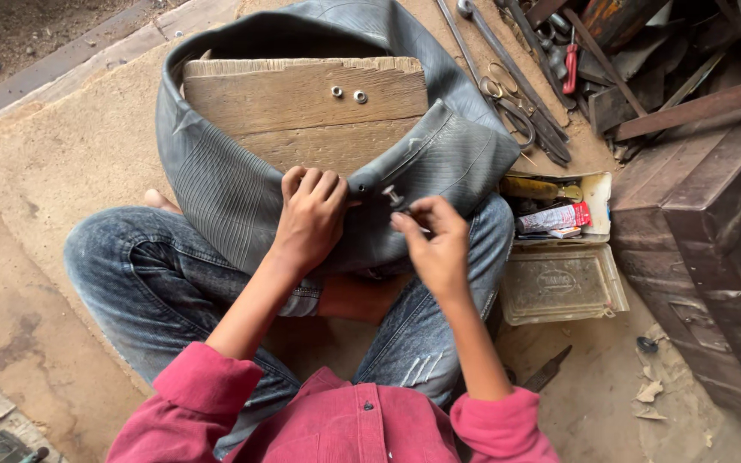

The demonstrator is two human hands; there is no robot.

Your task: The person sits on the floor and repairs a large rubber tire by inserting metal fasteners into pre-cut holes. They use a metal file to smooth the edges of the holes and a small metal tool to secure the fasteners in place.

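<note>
- The floor (62, 154) lies bare to my left; dark crates (713, 223) crowd my right.
- The grey inner tube (216, 180) drapes over a wooden board (302, 99) on my lap, its far loop cut off at the top edge.
- An open tin box (563, 283) sits beside my right knee.
- My left hand (310, 214) presses the tube flat, fingers curled.
- My right hand (435, 240) pinches at the valve (394, 197); its base is hidden.

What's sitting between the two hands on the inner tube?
In the head view, the tube's metal valve stem stands between the left hand and right hand, on the grey inner tube.
</note>
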